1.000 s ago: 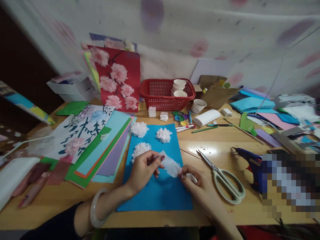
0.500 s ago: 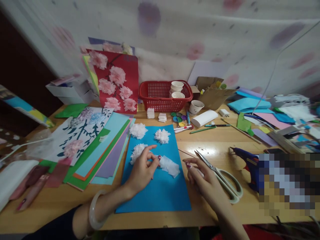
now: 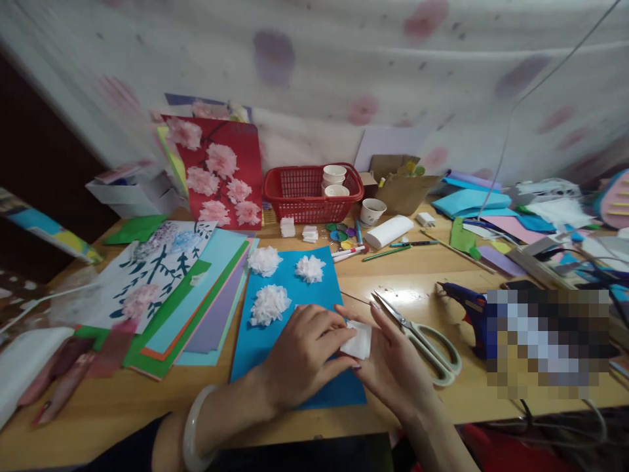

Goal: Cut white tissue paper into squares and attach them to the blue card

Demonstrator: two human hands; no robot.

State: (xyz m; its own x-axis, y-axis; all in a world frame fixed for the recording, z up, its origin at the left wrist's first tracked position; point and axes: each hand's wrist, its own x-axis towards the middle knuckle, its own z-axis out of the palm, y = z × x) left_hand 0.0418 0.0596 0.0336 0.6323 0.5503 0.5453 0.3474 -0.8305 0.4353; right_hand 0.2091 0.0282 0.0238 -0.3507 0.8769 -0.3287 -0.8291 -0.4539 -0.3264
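The glossy, pale tabletop (image 3: 417,282) is wood. Between it and the left grip (image 3: 304,351) lies a rectangular sheet of bright blue paper (image 3: 258,341). Just right of the right grip (image 3: 396,367) are metal scissors with pale grey-green plastic handles (image 3: 405,322); farther right rests a dark blue glue gun (image 3: 462,295). Beyond both grips stand a red plastic lattice basket (image 3: 314,211) and a white paper cup (image 3: 373,212), with a slim green pencil (image 3: 386,253) nearer. Left of the left grip overlap green, purple and pale blue paper sheets (image 3: 209,331).
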